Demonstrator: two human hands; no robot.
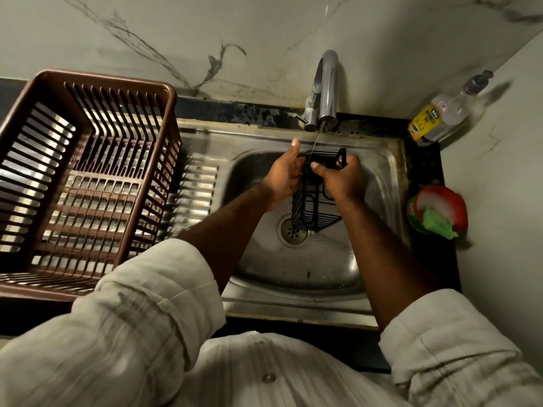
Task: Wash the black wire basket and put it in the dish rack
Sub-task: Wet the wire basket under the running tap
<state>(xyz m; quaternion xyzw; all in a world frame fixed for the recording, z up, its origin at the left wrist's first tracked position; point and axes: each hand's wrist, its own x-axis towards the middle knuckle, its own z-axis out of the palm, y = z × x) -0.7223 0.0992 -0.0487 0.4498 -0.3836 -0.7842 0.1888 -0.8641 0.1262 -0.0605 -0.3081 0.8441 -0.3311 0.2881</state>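
Note:
The black wire basket (314,207) hangs upright over the steel sink (382,160), its lower end above the drain (293,230). A thin stream of water runs from the chrome tap (326,83) onto its top. My left hand (283,174) holds the basket's left side, thumb pointing up. My right hand (340,177) grips the top right of the basket with curled fingers. The brown plastic dish rack (85,177) stands on the left of the sink, with nothing in it.
A clear dish-soap bottle (440,116) with a yellow label lies in the back right corner. A red tub (437,210) with white soap and a green scrub pad (437,224) sits on the black counter, right of the sink. Marble wall behind.

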